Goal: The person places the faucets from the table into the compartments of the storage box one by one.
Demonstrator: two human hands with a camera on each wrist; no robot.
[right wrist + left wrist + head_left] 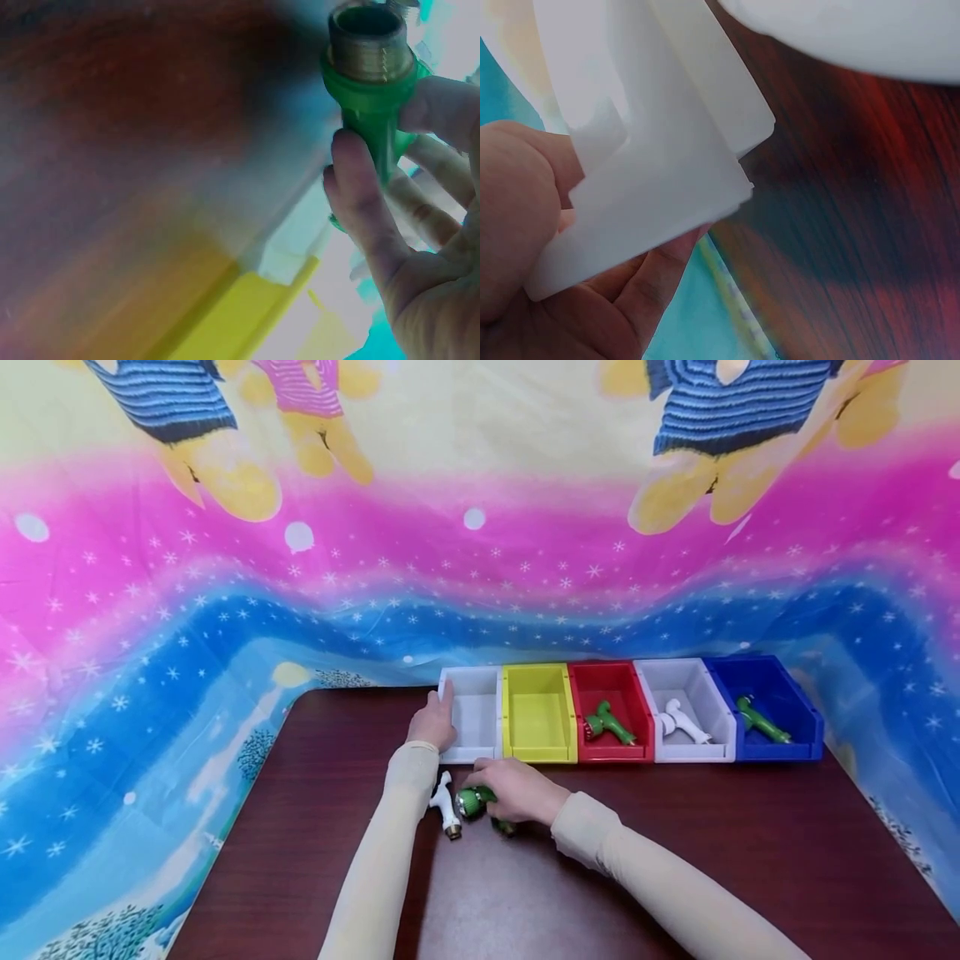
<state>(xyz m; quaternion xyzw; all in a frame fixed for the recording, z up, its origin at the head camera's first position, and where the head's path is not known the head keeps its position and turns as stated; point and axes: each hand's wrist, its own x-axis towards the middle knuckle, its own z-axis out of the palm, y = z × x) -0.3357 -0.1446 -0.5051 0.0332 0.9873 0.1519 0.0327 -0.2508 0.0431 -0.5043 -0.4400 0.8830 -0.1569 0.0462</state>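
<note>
My left hand [432, 722] grips the left wall of the leftmost white bin [472, 754]. The left wrist view shows the thumb and fingers on either side of that bin's wall [656, 176]. In front of the bins, my right hand [521, 789] holds a green tap [474, 800] by its body, low over the table. Its brass threaded end [367, 56] points away from the fingers in the right wrist view. A white tap [447, 807] lies on the table between the left sleeve and the green tap.
Right of the white bin stand a yellow bin [540, 755], a red bin [613, 755] with a green tap [611, 724], another white bin [697, 754] with a white tap [682, 722], and a blue bin [783, 753] with a green tap [763, 721]. A patterned cloth [450, 585] hangs behind the table.
</note>
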